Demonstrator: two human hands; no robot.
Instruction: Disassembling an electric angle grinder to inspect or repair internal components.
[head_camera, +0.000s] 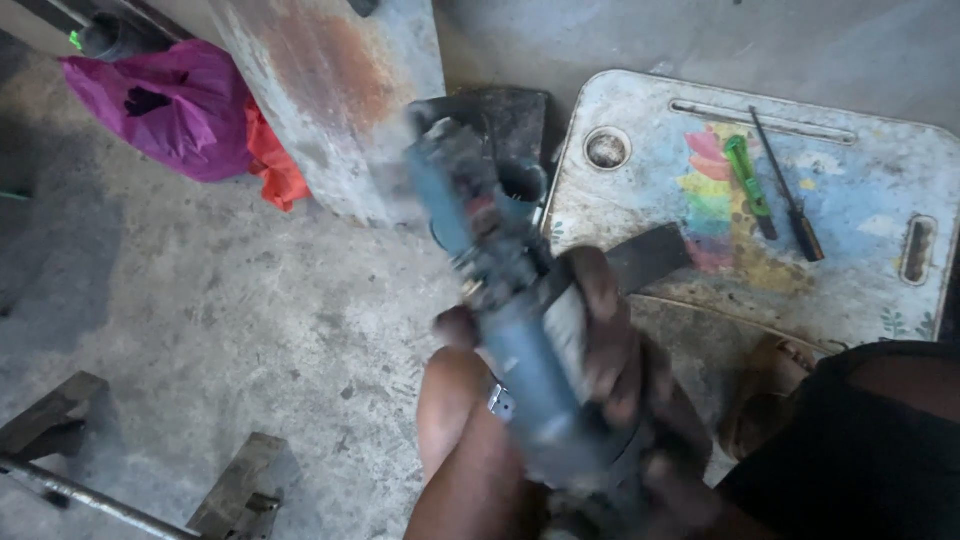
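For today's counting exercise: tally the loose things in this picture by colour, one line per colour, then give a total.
Blue: 1, the power tool gripped by the right hand, left hand beside it
Green: 1, the green-handled screwdriver
Dark: 1, the dark-handled screwdriver
Magenta: 1, the bag
Orange-red: 1, the cloth
Total: 5

Left hand (465, 400): enters from the lower edge, forearm bare and steeply raised, wrist bent forward. The thumb tip shows at the upper left of the grip; the remaining fingers are hidden on the far side. Palm closed around what it holds.

Right hand (615, 350): comes in from the lower right, dark with grime, back of the hand toward the camera. Fingers (600, 290) curl over the top and press down, clenched tight. Wrist low, forearm mostly out of view.

Both hands sit close together, nearly touching, blurred by motion.
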